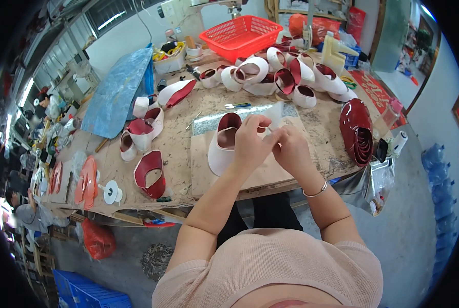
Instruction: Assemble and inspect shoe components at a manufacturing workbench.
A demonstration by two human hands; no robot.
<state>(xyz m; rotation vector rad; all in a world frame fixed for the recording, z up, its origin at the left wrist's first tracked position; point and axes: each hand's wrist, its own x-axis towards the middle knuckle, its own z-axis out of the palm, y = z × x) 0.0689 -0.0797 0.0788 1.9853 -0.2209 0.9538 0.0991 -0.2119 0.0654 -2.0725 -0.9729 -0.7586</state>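
L hand (251, 141) and R hand (293, 149) are together, fingers curled, fingertips almost meeting at a thin whitish sheet (275, 113). Which hand pinches it, I can't tell, b/c the fingers hide the contact. For good work, IMO, both grips should be light and close to the edge, w/ small, even pulls, so the sheet doesn't crease or tear. The white upper (220, 161) w/ dark red lining stands just beside the L hand, on the brown board (270, 177); pls mind the L wrist, it could push this piece. The small blade-like tool (238, 105) lies beyond the hands, so fingers should avoid it. Farther out, more uppers (252, 69) crowd the table (178, 115).
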